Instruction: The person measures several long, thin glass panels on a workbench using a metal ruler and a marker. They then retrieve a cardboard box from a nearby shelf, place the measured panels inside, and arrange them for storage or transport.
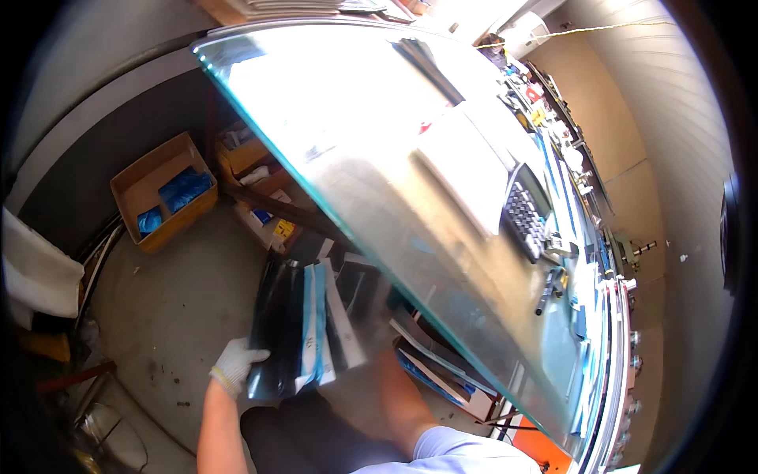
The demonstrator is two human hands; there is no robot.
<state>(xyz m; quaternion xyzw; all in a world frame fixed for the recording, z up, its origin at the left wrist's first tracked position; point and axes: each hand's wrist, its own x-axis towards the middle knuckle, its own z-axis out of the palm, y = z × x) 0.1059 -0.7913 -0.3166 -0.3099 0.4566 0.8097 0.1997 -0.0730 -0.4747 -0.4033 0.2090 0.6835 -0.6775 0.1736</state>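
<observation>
In a white knitted glove, my left hand (235, 365) pinches the left edge of a glossy black sheet (272, 324), its thumb lying over the front. A light-blue and white printed strip (314, 316) runs down this sheet, and a second white strip (341, 320) lies beside it to the right. Whether these are one folded package or several sheets, I cannot tell. My right forearm (404, 403) reaches up on the other side of the sheet. The right hand at its end is blurred and mostly hidden, so its grip does not show.
A glass-topped table (316, 197) slants across the right, holding a black keyboard (525, 213) and papers. Underneath stands an open carton (466, 391) with flat packs. A cardboard box (162, 193) with blue packets sits on the floor at left. White cloth (39, 268) hangs at far left.
</observation>
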